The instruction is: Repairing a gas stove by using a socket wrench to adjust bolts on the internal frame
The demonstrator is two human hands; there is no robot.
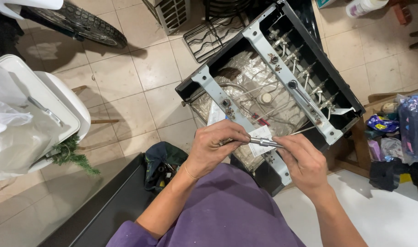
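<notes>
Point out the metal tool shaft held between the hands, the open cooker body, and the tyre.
metal tool shaft [263,142], head view, on its shiny middle between the hands.
open cooker body [342,89], head view, on its black right-hand wall.
tyre [87,25], head view, on its treaded rubber.

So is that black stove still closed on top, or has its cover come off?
Off. The stove is open on top: grey crossbars, thin gas pipes and foil lining show inside.
</notes>
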